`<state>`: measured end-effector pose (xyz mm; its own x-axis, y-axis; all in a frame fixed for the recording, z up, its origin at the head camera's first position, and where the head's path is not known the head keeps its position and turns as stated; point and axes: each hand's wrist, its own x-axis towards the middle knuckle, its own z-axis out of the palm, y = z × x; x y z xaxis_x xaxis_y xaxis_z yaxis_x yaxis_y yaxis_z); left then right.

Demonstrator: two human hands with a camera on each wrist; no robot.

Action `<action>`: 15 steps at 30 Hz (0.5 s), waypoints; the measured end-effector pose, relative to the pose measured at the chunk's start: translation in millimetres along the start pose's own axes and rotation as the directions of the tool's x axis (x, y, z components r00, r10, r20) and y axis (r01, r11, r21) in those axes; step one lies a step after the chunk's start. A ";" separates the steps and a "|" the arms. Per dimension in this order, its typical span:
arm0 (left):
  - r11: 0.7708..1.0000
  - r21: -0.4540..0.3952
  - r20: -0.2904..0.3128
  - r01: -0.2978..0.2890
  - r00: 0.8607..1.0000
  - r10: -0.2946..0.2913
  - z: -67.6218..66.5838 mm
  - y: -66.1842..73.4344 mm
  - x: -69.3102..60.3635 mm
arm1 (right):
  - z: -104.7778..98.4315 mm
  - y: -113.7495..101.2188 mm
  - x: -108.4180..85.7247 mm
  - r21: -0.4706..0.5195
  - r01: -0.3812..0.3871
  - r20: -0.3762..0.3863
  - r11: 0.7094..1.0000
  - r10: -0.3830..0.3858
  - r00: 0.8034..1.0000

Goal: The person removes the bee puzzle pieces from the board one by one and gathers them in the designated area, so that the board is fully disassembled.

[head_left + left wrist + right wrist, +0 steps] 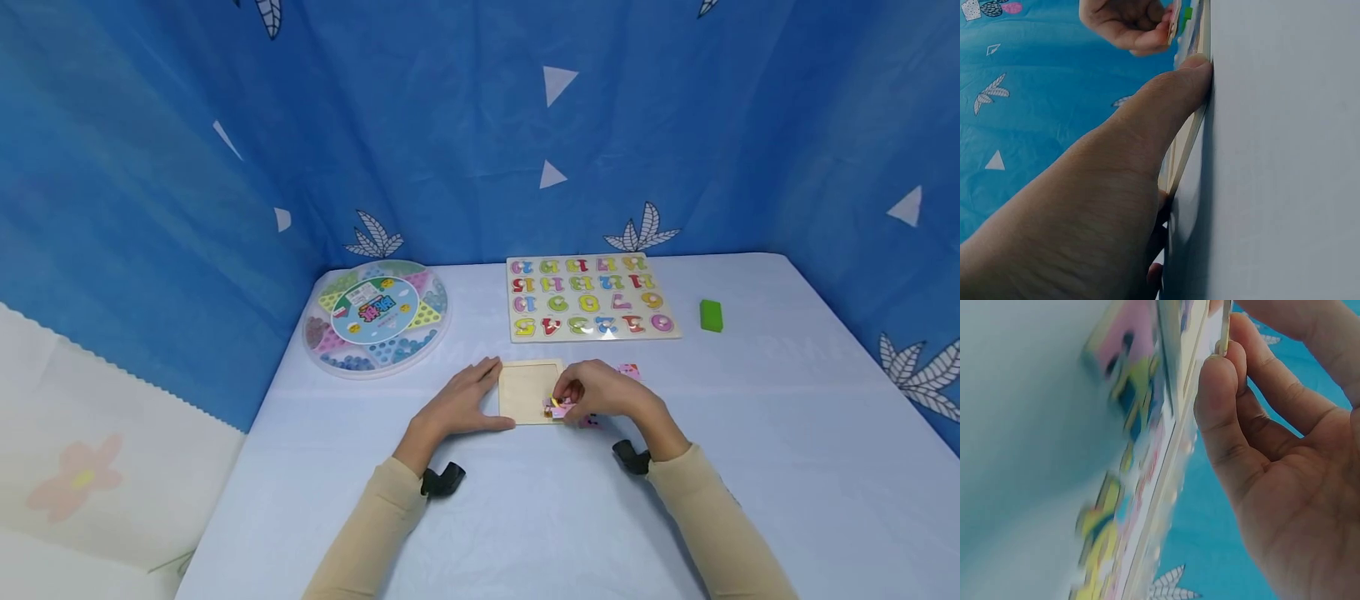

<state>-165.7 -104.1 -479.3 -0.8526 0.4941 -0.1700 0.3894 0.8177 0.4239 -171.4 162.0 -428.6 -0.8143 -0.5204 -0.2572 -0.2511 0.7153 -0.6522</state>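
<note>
A shallow wooden puzzle tray [525,387] lies on the white table with its pale base showing. My left hand [467,400] rests at its left side, fingers at the far corner and thumb along the near edge. In the left wrist view the thumb [1172,84] touches the tray's rim. My right hand [596,390] pinches a small pink jigsaw piece [557,409] over the tray's near right corner; the right wrist view shows it edge-on between thumb and fingers. Loose pink pieces [628,371] lie right of the tray, partly hidden by the right hand.
Behind the tray is a number puzzle board [592,298] with colourful digits. A round clear case of marbles [375,317] stands at the back left. A green block [711,316] lies at the back right. Blue curtains [480,125] border the table.
</note>
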 end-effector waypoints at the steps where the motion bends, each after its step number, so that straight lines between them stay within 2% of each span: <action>1: 1.000 -0.002 0.001 -0.001 1.000 0.001 -0.4 0.2 -0.1 | -1.4 1.4 -2.5 0.000 -0.010 -0.004 1.000 0.010 1.000; 9: 1.000 -0.014 -0.007 -0.011 1.000 0.011 -0.8 -0.6 -0.8 | -11.1 12.7 -20.7 -0.016 -0.049 -0.037 0.999 0.048 0.998; 15: 1.000 -0.027 -0.002 0.002 1.000 -0.002 0.3 -1.1 -0.4 | -14.1 24.0 -30.6 -0.027 -0.055 -0.034 0.998 0.054 0.998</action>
<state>-165.7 -105.1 -479.9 -0.8540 0.4918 -0.1695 0.3779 0.8105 0.4476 -159.9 201.7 -426.4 -0.8440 -0.4650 -0.2672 -0.2203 0.7549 -0.6177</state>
